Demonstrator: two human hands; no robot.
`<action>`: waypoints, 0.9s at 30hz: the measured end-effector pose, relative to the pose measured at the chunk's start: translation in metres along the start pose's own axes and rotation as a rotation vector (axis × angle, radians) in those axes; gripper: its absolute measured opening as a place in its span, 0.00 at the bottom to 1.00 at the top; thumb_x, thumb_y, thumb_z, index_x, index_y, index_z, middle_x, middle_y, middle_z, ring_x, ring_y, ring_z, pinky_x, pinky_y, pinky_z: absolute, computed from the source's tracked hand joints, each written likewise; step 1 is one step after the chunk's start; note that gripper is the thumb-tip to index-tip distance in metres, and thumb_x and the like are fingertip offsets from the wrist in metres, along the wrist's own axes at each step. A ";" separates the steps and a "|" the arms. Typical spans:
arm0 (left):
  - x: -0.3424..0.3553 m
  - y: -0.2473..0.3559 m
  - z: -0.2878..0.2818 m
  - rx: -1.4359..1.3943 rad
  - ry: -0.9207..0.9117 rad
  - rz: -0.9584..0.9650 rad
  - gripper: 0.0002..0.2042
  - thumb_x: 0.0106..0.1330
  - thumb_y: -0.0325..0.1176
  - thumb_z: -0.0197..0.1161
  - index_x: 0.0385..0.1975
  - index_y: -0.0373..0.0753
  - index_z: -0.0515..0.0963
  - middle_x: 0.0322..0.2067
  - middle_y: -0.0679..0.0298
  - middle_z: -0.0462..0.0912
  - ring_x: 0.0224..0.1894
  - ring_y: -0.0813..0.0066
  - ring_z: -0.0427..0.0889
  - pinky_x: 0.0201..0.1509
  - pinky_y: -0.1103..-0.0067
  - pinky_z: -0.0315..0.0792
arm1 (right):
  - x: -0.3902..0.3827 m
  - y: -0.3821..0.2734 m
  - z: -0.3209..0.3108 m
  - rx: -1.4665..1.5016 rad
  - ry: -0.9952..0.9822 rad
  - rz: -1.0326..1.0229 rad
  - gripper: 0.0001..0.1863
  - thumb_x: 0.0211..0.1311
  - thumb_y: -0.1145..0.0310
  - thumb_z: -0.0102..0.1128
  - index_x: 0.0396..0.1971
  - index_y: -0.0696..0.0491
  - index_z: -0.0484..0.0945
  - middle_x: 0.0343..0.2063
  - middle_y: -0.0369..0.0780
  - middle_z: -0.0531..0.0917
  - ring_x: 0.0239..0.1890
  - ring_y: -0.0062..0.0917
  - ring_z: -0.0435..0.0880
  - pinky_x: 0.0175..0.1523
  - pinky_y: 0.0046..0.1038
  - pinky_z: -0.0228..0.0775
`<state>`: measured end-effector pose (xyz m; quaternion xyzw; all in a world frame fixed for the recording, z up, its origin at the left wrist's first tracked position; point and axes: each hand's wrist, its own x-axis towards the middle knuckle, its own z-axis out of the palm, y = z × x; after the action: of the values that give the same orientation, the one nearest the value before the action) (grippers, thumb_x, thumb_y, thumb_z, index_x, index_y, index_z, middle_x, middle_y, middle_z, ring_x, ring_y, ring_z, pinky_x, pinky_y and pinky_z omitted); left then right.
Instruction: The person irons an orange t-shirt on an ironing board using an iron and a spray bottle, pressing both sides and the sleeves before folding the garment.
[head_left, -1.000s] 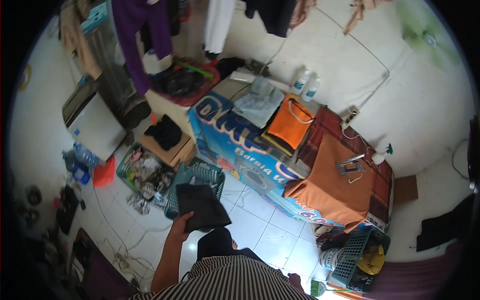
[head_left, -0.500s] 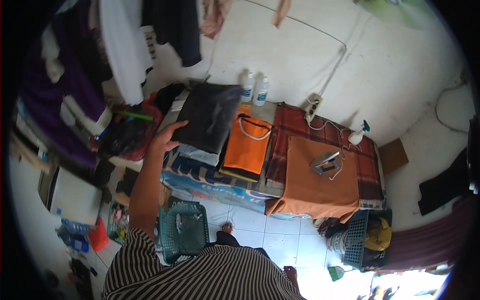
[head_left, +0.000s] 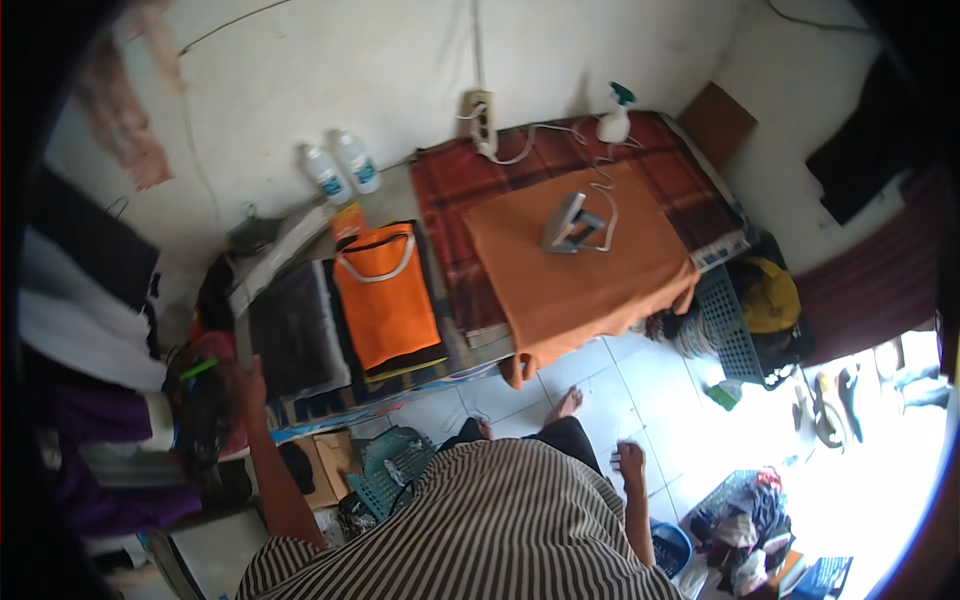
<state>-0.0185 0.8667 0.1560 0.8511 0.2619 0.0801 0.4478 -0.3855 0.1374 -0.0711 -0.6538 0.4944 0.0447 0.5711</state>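
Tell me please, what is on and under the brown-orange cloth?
On the brown-orange cloth rests a silver iron. Red plaid fabric shows from under the cloth's edges; what the middle covers cannot be seen.

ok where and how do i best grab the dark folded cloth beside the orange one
Probably the left edge of the dark folded cloth, coming from the left with the left hand, thumb on top: it lies flat, and the orange cloth crowds its right side.
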 end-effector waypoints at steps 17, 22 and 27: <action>-0.311 0.074 0.447 0.237 -0.047 0.044 0.24 0.71 0.38 0.73 0.56 0.30 0.71 0.52 0.47 0.77 0.56 0.50 0.80 0.61 0.59 0.75 | 0.240 -0.489 0.165 -0.378 -0.590 -0.913 0.26 0.71 0.56 0.71 0.63 0.53 0.80 0.51 0.52 0.87 0.58 0.48 0.87 0.61 0.45 0.79; -0.339 0.065 0.485 0.044 0.120 -0.099 0.24 0.72 0.34 0.73 0.58 0.29 0.69 0.51 0.46 0.81 0.55 0.52 0.84 0.59 0.63 0.78 | 0.195 -0.557 0.168 -1.071 -0.984 -1.369 0.22 0.73 0.55 0.67 0.56 0.55 0.81 0.43 0.48 0.91 0.46 0.51 0.90 0.54 0.49 0.80; -0.346 0.044 0.487 -0.034 0.051 -0.095 0.12 0.76 0.33 0.66 0.52 0.35 0.78 0.43 0.52 0.88 0.50 0.55 0.87 0.54 0.63 0.77 | 0.176 -0.480 0.169 -1.518 -1.265 -1.492 0.26 0.72 0.50 0.66 0.51 0.61 0.81 0.41 0.53 0.90 0.46 0.47 0.91 0.51 0.44 0.82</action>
<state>-0.1153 0.3162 -0.0602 0.8277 0.3118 0.0847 0.4588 0.1239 0.0984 0.0986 -0.8045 -0.5125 0.2913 0.0720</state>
